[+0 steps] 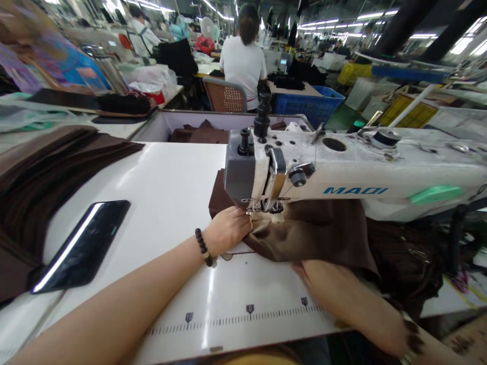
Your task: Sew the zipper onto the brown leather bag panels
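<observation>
A piece of dark brown, smooth fabric point(323, 233) lies under the head of the white sewing machine point(342, 172). My left hand point(230, 230), with a beaded bracelet at the wrist, is closed on the fabric's left part, its fingertips close beside the presser foot point(266, 207). At the front edge of the same fabric is my right hand point(323, 279), smeared by motion. Its fingers go in under the cloth and are hidden, so I cannot tell how they are closed.
A fanned stack of brown fabric pieces point(64, 167) and a dark phone point(85, 243) lie on the left. Behind the table is a bin point(152, 126) with brown pieces. Dark cloth point(403, 258) is heaped at the right. A person in white point(243, 63) sits ahead.
</observation>
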Demonstrator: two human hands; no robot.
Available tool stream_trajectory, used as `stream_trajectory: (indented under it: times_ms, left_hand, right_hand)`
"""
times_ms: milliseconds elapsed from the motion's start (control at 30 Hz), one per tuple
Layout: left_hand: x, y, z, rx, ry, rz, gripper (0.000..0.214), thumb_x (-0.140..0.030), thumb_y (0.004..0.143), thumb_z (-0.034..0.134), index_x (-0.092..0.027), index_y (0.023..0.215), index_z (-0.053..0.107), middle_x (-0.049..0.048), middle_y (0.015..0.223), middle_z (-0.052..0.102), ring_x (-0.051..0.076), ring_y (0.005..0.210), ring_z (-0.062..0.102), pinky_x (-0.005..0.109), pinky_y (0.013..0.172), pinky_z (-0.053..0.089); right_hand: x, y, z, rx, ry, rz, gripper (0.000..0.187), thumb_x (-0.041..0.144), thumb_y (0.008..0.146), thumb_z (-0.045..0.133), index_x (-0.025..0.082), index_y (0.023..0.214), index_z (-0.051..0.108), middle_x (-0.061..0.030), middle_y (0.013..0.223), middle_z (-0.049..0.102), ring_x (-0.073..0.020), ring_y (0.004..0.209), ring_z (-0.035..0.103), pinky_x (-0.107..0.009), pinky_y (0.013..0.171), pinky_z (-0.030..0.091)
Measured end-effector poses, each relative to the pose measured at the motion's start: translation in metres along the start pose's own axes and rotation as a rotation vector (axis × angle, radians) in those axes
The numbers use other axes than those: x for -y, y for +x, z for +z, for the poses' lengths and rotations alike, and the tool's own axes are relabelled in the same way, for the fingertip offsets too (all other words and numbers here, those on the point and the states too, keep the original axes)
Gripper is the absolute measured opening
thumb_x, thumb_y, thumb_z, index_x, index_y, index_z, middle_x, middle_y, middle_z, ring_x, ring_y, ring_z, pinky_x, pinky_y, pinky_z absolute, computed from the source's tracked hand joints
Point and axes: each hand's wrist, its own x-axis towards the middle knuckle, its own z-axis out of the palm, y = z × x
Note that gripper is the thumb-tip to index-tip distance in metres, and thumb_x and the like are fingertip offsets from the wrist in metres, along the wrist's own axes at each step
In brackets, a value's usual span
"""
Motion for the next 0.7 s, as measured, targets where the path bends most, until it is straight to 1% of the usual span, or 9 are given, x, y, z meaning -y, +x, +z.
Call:
stream_trajectory:
  times_ms: [100, 167, 233, 267, 333, 433, 500, 600, 700]
  left_hand:
    - [-0.001, 0.001, 0.001, 0.024, 0.047, 0.000, 0.030, -0.017, 0.093, 0.030, -0.013, 0.079, 0.057, 0.0077, 0.081, 0.059, 0.019, 0.080, 0.051, 0.032, 0.075, 0.042]
    - [-0.004, 0.001, -0.001, 0.058, 0.042, -0.046, 0.028, -0.016, 0.092, 0.033, -0.013, 0.078, 0.057, 0.0078, 0.081, 0.059, 0.019, 0.080, 0.051, 0.031, 0.073, 0.042]
    - [-0.009, 0.000, -0.008, 0.141, 0.015, -0.108, 0.024, -0.016, 0.090, 0.038, -0.013, 0.077, 0.058, 0.0078, 0.081, 0.059, 0.019, 0.079, 0.052, 0.031, 0.071, 0.042]
    - [-0.011, -0.001, -0.012, 0.196, -0.007, -0.140, 0.020, -0.016, 0.089, 0.041, -0.012, 0.078, 0.058, 0.0080, 0.082, 0.059, 0.020, 0.079, 0.053, 0.031, 0.071, 0.043]
    - [-0.017, -0.004, -0.024, 0.297, -0.066, -0.196, 0.014, -0.023, 0.085, 0.052, -0.011, 0.087, 0.059, 0.0094, 0.089, 0.061, 0.022, 0.084, 0.056, 0.033, 0.075, 0.044]
    - [-0.024, -0.006, -0.042, 0.348, -0.172, -0.245, 0.060, -0.055, 0.072, 0.062, -0.006, 0.106, 0.055, 0.0163, 0.108, 0.058, 0.029, 0.103, 0.053, 0.038, 0.088, 0.042]
    - [-0.026, -0.004, -0.049, 0.359, -0.248, -0.277, 0.070, -0.065, 0.073, 0.053, -0.006, 0.112, 0.051, 0.0168, 0.112, 0.056, 0.028, 0.105, 0.053, 0.037, 0.089, 0.042]
    - [-0.027, 0.002, -0.047, 0.404, -0.245, -0.383, 0.042, -0.048, 0.088, 0.041, -0.010, 0.101, 0.055, 0.0107, 0.098, 0.061, 0.021, 0.087, 0.059, 0.031, 0.077, 0.046]
    - [-0.029, 0.003, -0.029, 0.331, -0.063, -0.398, 0.036, -0.041, 0.086, 0.048, -0.007, 0.095, 0.057, 0.0132, 0.096, 0.058, 0.024, 0.089, 0.055, 0.034, 0.079, 0.045]
  right_hand:
    - [0.015, 0.001, -0.028, 0.124, 0.157, -0.183, 0.027, 0.027, 0.090, 0.040, 0.020, 0.076, 0.061, -0.0034, 0.073, 0.063, -0.0158, 0.072, 0.060, -0.027, 0.066, 0.046]
    - [0.027, 0.016, -0.036, -0.007, 0.265, -0.271, 0.029, 0.028, 0.092, 0.036, 0.020, 0.082, 0.061, -0.0017, 0.081, 0.063, -0.0136, 0.079, 0.059, -0.024, 0.072, 0.046]
    - [0.036, 0.037, -0.028, -0.259, 0.165, -0.243, 0.025, 0.025, 0.090, 0.039, 0.016, 0.105, 0.058, -0.0079, 0.104, 0.061, -0.0190, 0.098, 0.055, -0.032, 0.086, 0.044]
    - [0.038, 0.048, -0.019, -0.288, 0.080, -0.224, 0.030, 0.025, 0.089, 0.041, 0.014, 0.113, 0.054, -0.0110, 0.112, 0.058, -0.0223, 0.105, 0.051, -0.038, 0.090, 0.042]
    - [0.037, 0.063, 0.003, -0.253, -0.048, -0.194, 0.040, 0.028, 0.088, 0.045, 0.011, 0.124, 0.046, -0.0147, 0.124, 0.050, -0.0279, 0.117, 0.042, -0.049, 0.096, 0.035]
    - [0.030, 0.070, 0.025, -0.205, -0.094, -0.199, 0.044, 0.033, 0.089, 0.044, 0.012, 0.127, 0.043, -0.0148, 0.133, 0.041, -0.0291, 0.127, 0.030, -0.056, 0.101, 0.027]
    - [0.025, 0.069, 0.027, -0.190, -0.069, -0.225, 0.042, 0.033, 0.091, 0.038, 0.012, 0.127, 0.042, -0.0141, 0.134, 0.041, -0.0265, 0.128, 0.029, -0.054, 0.102, 0.026]
    - [0.021, 0.070, 0.025, -0.190, -0.057, -0.220, 0.042, 0.032, 0.092, 0.034, 0.013, 0.129, 0.040, -0.0129, 0.132, 0.043, -0.0257, 0.127, 0.031, -0.054, 0.103, 0.025]
    - [0.020, 0.073, 0.027, -0.231, -0.091, -0.210, 0.044, 0.032, 0.091, 0.039, 0.014, 0.130, 0.039, -0.0126, 0.133, 0.042, -0.0263, 0.127, 0.029, -0.054, 0.104, 0.020]
